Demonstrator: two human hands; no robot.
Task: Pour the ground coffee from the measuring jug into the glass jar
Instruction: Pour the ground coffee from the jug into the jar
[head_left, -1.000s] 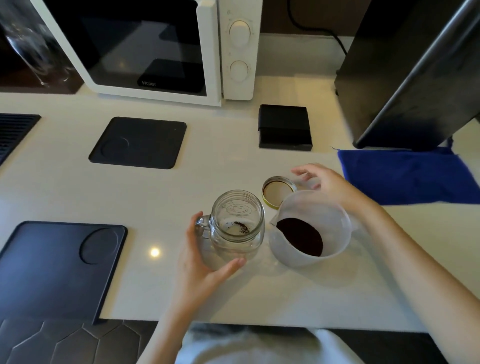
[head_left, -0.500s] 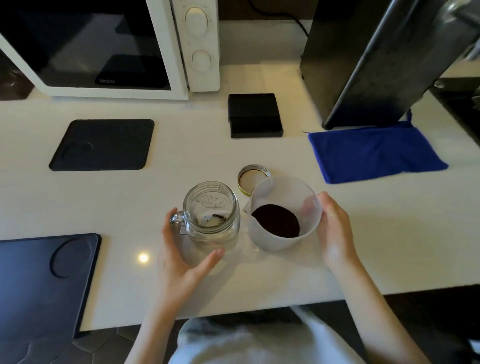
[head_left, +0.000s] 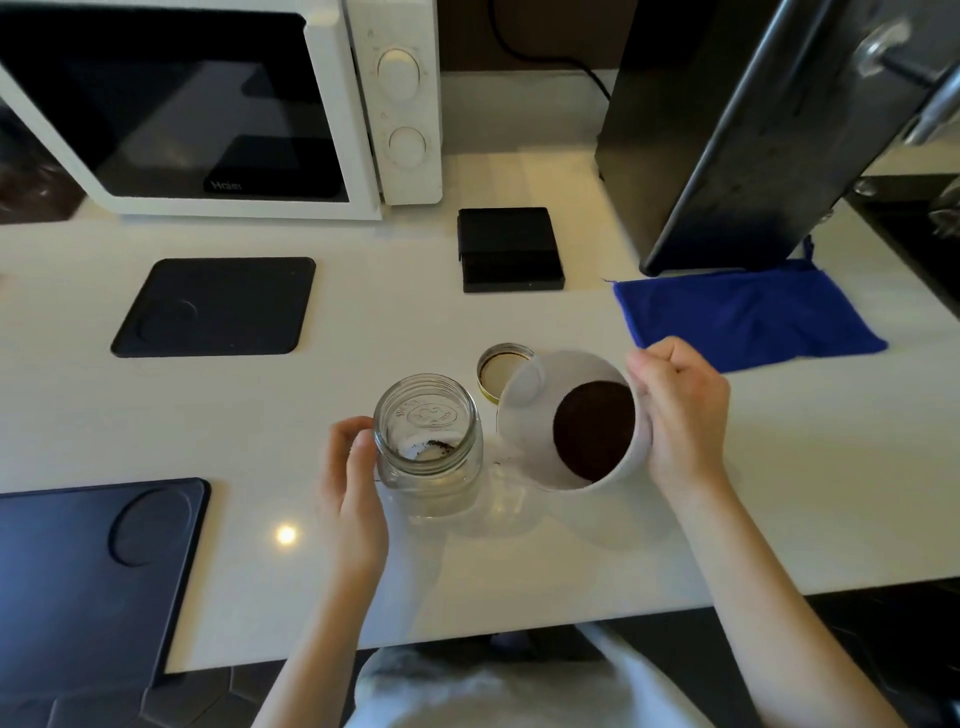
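A clear glass jar (head_left: 427, 447) with a side handle stands upright and uncapped on the white counter, a few dark grounds at its bottom. My left hand (head_left: 350, 499) wraps its left side at the handle. The translucent white measuring jug (head_left: 530, 421) is tilted to the left, its mouth facing the jar from just right of it. Dark ground coffee (head_left: 594, 430) sits packed at the jug's base. My right hand (head_left: 680, 410) grips the jug from its right side. No coffee is falling.
The jar's round metal lid (head_left: 496, 366) lies behind the jug. A blue cloth (head_left: 748, 317) lies to the right, under a tall black appliance (head_left: 737, 130). A small black box (head_left: 509, 249), black mats (head_left: 213, 306) (head_left: 83, 582) and a white microwave (head_left: 218, 104) surround the spot.
My right hand moved from the lid to the jug, took hold of it, and tipped it to the left toward the jar. My left hand stayed on the jar.
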